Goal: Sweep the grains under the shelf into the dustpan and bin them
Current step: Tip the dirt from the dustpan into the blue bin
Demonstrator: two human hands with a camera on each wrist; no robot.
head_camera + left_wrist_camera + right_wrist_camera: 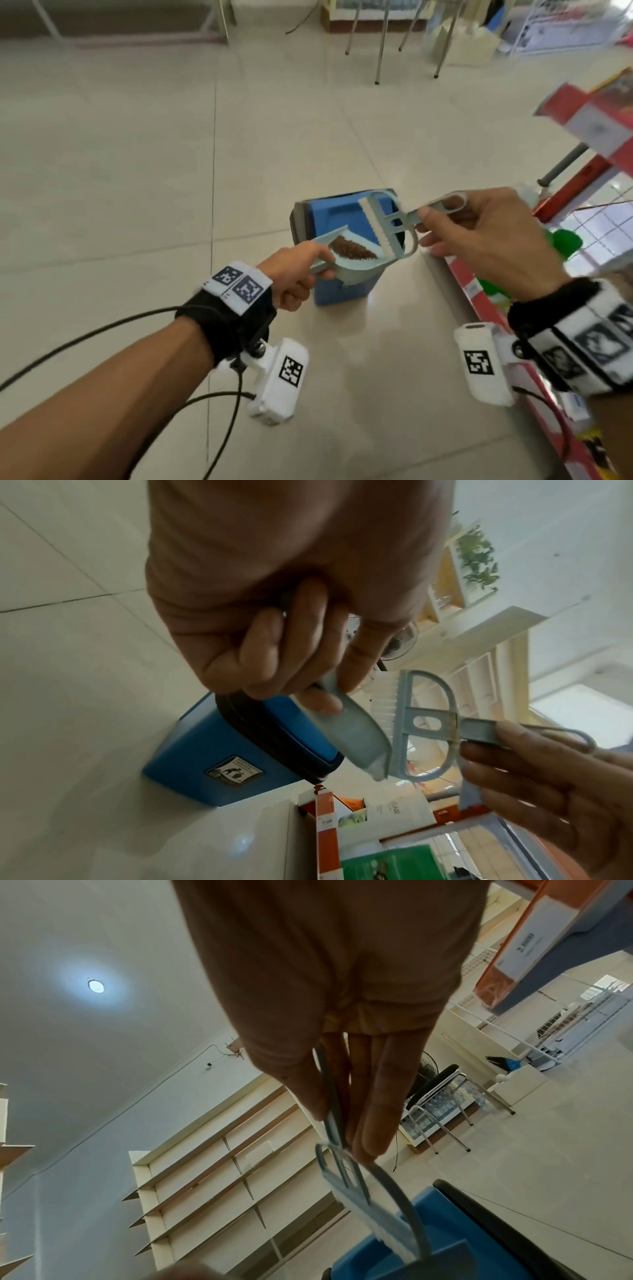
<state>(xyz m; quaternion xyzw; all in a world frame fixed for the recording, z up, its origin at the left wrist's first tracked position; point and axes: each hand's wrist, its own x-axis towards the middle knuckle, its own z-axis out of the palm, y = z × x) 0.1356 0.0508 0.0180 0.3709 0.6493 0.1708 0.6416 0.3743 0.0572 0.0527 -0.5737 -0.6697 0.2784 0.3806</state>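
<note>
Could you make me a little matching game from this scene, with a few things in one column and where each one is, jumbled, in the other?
Things:
1. grains
2. dustpan
3. brush
4. bin

Places or states:
A. standing on the tiled floor, blue
B. gripped by its handle in the left hand, above the bin
C. lying in a brown heap inside the dustpan
D. pinched by its handle in the right hand, bristles at the dustpan

Pairs: 1-C, 2-B, 3-D, 4-A
</note>
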